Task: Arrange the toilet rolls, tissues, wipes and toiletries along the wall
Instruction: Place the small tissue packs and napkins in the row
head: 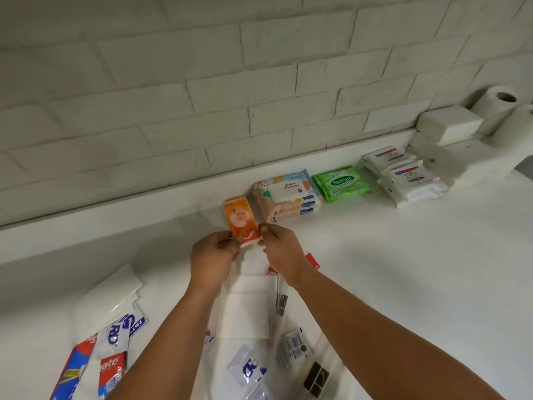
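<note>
Beside the wall (173, 111), left hand (213, 252) and right hand (281, 245) pinch an orange tissue pack (240, 219); wipes (288, 194) lie at two o'clock.

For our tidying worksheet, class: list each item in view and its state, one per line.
orange pack: held at near end, left end of row.
left hand: pinching orange pack.
right hand: pinching orange pack.
pastel wipes: stacked, by wall.
green pack: flat, by wall.
Dove packs: stacked in row.
toilet rolls: upright, right end.
toothpaste boxes: loose, not yet arranged.
</note>
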Motion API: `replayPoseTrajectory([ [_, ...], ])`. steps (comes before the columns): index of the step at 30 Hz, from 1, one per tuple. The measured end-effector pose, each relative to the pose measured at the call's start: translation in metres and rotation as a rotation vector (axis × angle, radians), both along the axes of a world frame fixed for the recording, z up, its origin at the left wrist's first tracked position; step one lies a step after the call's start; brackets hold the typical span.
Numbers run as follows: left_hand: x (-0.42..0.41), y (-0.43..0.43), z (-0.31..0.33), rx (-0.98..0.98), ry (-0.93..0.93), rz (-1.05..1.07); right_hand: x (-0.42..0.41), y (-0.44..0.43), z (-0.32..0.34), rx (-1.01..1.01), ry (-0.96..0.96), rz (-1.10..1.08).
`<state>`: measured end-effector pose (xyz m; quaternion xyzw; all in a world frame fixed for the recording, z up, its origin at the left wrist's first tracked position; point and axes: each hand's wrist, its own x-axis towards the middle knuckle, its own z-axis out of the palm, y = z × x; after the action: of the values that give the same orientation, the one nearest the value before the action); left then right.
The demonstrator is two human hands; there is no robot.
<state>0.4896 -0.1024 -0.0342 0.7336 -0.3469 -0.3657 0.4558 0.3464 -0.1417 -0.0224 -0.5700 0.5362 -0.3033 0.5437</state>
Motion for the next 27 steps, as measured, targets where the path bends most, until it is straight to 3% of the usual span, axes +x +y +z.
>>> replayPoseTrajectory([
  [4, 0.021, -0.042, -0.002, 0.005, 0.083, 0.085, 0.010, -0.024, 0.003, 0.079, -0.014, 0.019],
  [8, 0.030, -0.069, -0.013, 0.083, 0.048, 0.076, 0.021, -0.039, -0.005, 0.109, 0.077, 0.085],
  [14, 0.039, -0.083, -0.031, 0.197, 0.058, 0.046, 0.036, -0.048, -0.005, 0.176, 0.052, 0.113],
  [27, 0.027, -0.082, -0.028, 0.227, -0.181, 0.012, 0.031, -0.049, -0.003, 0.162, 0.113, 0.176],
])
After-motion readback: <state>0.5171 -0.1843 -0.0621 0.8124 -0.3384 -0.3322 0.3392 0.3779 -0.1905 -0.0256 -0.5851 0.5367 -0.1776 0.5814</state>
